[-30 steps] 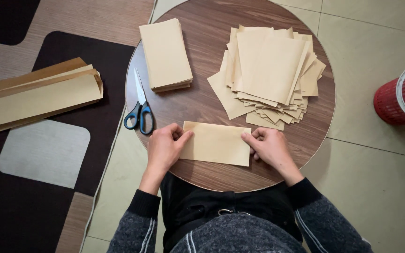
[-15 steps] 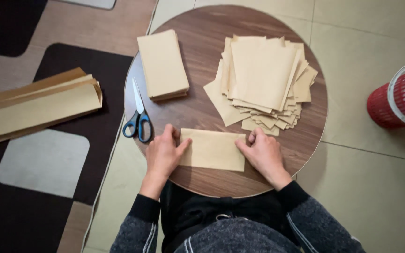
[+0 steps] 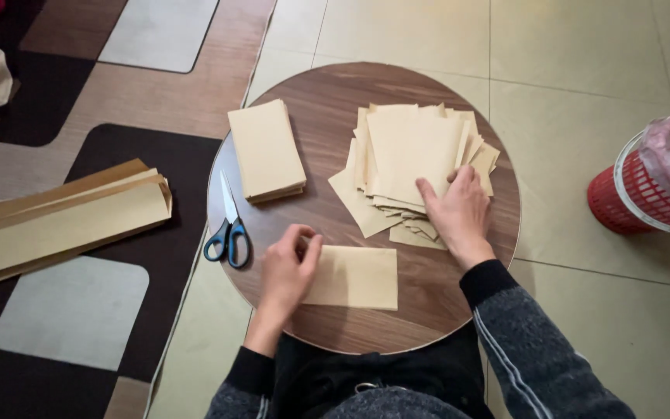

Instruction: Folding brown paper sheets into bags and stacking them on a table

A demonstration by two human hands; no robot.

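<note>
1. Long tan paper strips [image 3: 56, 229] are seen on the rug, well left of the left hand [image 3: 288, 271].
2. Scissors [image 3: 228, 225] lie just left of that hand.
3. A folded tan sheet [image 3: 354, 277] is pressed under the left fingers [image 3: 309, 250], its left edge pinched.
4. The loose sheet pile [image 3: 409, 155] is touched by the flat, spread right hand [image 3: 459, 213], nothing gripped.
5. A neat stack [image 3: 265, 149] rests on the round worktop [image 3: 327, 101].
</note>
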